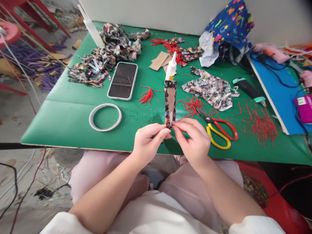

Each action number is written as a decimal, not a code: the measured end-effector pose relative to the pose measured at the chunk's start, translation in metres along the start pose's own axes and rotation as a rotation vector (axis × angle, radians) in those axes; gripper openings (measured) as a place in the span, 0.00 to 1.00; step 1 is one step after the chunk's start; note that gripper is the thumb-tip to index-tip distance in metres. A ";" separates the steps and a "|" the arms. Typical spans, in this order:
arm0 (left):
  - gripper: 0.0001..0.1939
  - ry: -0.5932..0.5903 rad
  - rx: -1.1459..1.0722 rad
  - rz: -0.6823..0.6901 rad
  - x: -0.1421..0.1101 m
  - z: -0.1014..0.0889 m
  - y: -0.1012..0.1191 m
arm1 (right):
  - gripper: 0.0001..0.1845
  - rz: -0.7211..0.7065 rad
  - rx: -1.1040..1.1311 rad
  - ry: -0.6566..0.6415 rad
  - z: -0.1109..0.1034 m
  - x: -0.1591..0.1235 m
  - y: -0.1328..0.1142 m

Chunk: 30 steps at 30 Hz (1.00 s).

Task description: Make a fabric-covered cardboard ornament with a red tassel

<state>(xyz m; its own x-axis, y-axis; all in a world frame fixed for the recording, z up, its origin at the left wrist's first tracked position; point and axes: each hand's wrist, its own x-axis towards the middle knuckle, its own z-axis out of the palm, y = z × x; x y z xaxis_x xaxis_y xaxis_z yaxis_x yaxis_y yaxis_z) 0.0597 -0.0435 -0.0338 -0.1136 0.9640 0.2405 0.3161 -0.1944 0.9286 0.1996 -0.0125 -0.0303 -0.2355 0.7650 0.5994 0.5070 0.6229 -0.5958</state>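
- Pinched floral-edged cardboard strip point(171, 104) near lower end with left hand point(149, 140) and right hand point(193, 139).
- Looked wrapped along both long sides.
- Showed bare brown middle point(172, 97), seemingly unfinished.

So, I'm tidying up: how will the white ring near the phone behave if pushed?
Lying flat, the white ring would probably slide rather than roll. Its thin band and open centre suggest it's light.

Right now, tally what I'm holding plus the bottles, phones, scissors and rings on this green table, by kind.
Floral-edged brown strip: 1
White plastic bottles: 2
White-cased black phone: 1
Red-and-yellow scissors: 1
White flat ring: 1
Total: 6
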 end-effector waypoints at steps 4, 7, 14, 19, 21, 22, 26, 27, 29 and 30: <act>0.11 0.004 0.030 0.046 0.000 0.000 0.000 | 0.09 -0.005 0.003 -0.004 0.000 0.000 0.000; 0.10 0.005 0.061 0.086 0.000 0.000 0.000 | 0.09 -0.016 0.006 -0.008 0.000 -0.001 0.000; 0.12 -0.015 0.142 0.105 0.000 -0.001 0.002 | 0.09 -0.030 -0.008 0.003 0.001 -0.001 0.000; 0.12 -0.021 0.171 0.133 0.000 -0.001 0.002 | 0.10 -0.021 0.010 -0.010 0.000 -0.002 0.002; 0.12 -0.021 0.175 0.142 0.000 -0.001 0.002 | 0.10 -0.022 0.016 -0.013 -0.001 -0.001 0.003; 0.11 -0.022 0.172 0.143 0.000 -0.001 0.002 | 0.10 -0.025 0.018 -0.014 -0.001 -0.001 0.003; 0.11 -0.024 0.145 0.142 0.001 -0.001 0.002 | 0.10 -0.034 0.015 -0.015 -0.001 0.000 0.002; 0.11 -0.024 0.139 0.140 0.001 -0.001 0.002 | 0.10 -0.033 0.012 -0.017 -0.001 0.000 0.002; 0.10 -0.020 0.121 0.132 0.001 0.000 0.002 | 0.10 -0.034 0.008 -0.021 -0.001 0.000 0.002; 0.10 -0.016 0.111 0.127 0.001 0.000 0.002 | 0.10 -0.033 0.007 -0.025 -0.001 0.000 0.003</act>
<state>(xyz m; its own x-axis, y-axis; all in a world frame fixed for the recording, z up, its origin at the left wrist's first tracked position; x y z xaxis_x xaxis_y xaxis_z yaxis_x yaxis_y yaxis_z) 0.0597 -0.0428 -0.0320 -0.0515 0.9360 0.3482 0.4293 -0.2940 0.8539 0.2017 -0.0111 -0.0314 -0.2731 0.7479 0.6051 0.4930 0.6489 -0.5796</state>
